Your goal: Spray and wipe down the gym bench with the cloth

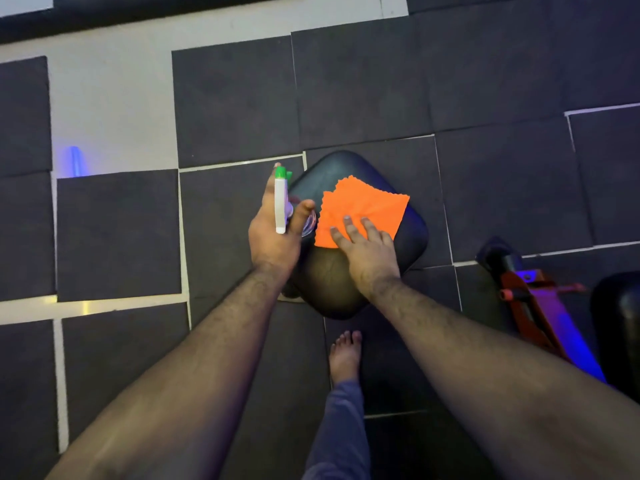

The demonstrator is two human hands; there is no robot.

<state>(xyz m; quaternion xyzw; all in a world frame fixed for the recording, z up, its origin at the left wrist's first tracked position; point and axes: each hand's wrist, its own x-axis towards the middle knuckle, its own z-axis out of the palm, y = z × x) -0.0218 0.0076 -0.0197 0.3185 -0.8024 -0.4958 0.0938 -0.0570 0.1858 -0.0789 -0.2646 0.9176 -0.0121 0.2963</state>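
Dark floor mats (pixel 235 98) surround the bench pad (pixel 349 168) at centre frame. Left hand (pixel 273 233) grips the spray bottle (pixel 281 202); right hand (pixel 367 247) lies flat, fingers spread, on the orange cloth (pixel 363 209). Better to press evenly and wipe in overlapping strokes.

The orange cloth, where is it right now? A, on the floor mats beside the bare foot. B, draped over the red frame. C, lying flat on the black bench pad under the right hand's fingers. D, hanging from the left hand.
C: the orange cloth lies spread on the black bench pad, with the right hand pressing its near edge, while the left hand holds the spray bottle.
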